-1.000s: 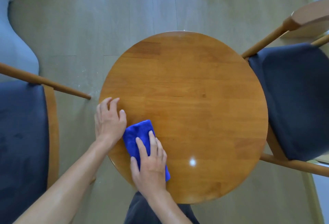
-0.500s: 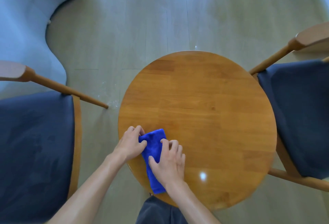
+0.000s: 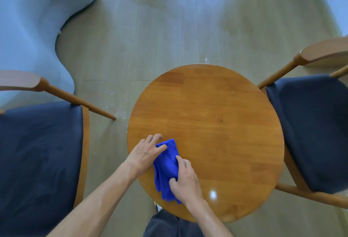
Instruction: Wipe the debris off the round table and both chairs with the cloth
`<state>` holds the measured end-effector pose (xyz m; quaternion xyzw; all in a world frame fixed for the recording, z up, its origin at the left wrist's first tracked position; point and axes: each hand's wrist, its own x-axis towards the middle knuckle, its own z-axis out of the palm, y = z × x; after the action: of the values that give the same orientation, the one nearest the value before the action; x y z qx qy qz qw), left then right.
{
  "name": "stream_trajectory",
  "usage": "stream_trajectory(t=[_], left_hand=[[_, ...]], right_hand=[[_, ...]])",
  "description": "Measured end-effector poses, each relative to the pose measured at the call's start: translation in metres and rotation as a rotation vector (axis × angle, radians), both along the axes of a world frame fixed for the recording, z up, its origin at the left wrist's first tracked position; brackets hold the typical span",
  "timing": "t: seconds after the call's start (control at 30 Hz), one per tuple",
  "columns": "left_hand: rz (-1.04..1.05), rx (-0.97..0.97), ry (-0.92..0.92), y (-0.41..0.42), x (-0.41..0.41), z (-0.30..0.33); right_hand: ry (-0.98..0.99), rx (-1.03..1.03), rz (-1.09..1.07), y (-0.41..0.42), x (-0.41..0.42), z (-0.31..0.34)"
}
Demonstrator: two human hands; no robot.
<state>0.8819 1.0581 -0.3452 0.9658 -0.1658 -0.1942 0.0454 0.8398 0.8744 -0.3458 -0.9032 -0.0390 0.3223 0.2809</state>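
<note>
Blue cloth (image 3: 166, 169) lies bunched on the near left part of the round wooden desk (image 3: 216, 123). The left hand (image 3: 146, 153) rests on its top edge, fingers spread. The right hand (image 3: 185, 180) pinches its side with curled fingers. A dark-seated chair (image 3: 37, 152) stands on each side.

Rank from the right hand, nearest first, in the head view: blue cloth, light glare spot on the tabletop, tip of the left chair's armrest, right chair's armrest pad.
From the right hand:
1. Blue cloth: in its grip, on the table's near left part.
2. Glare spot: just right of the hand, on the tabletop.
3. Left chair's armrest tip: up-left, off the table's edge.
4. Right chair's armrest pad: far upper right.
</note>
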Motion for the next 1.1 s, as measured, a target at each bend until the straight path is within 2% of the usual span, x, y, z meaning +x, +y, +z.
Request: stream_trajectory(t=[0.07,0.13,0.27,0.33,0.43,0.53,0.67,0.73,0.93,1.0,1.1], left_hand=[[-0.030,-0.048,-0.002,-0.006,0.011,0.012],[-0.012,-0.178,0.017,-0.015,0.023,0.025],[-0.033,-0.212,0.116,-0.037,0.054,0.048],[-0.018,-0.238,0.141,-0.040,0.067,0.065],[0.066,-0.296,0.185,-0.034,0.082,0.090],[0.135,-0.366,0.143,-0.030,0.095,0.106],[0.222,-0.432,0.103,-0.036,0.099,0.112],[0.246,-0.442,0.133,-0.041,0.100,0.112],[0.424,-0.559,0.281,-0.052,0.113,0.097],[0.518,-0.575,0.270,-0.058,0.120,0.085],[0.784,-0.569,0.170,-0.065,0.128,0.067]], right_hand=[[0.061,0.086,-0.083,-0.019,0.015,0.006],[0.106,0.131,-0.126,-0.035,0.028,0.012],[0.199,0.128,-0.028,-0.058,0.037,0.022],[0.136,0.115,-0.015,-0.063,0.040,0.028],[-0.061,0.121,-0.105,-0.072,0.057,0.040],[-0.241,0.128,-0.187,-0.083,0.089,0.058],[-0.416,0.068,-0.110,-0.099,0.123,0.079],[-0.429,0.049,-0.062,-0.110,0.133,0.086],[-0.301,0.093,-0.054,-0.134,0.154,0.092],[-0.316,0.086,-0.088,-0.133,0.162,0.083],[-0.404,0.086,-0.200,-0.127,0.175,0.070]])
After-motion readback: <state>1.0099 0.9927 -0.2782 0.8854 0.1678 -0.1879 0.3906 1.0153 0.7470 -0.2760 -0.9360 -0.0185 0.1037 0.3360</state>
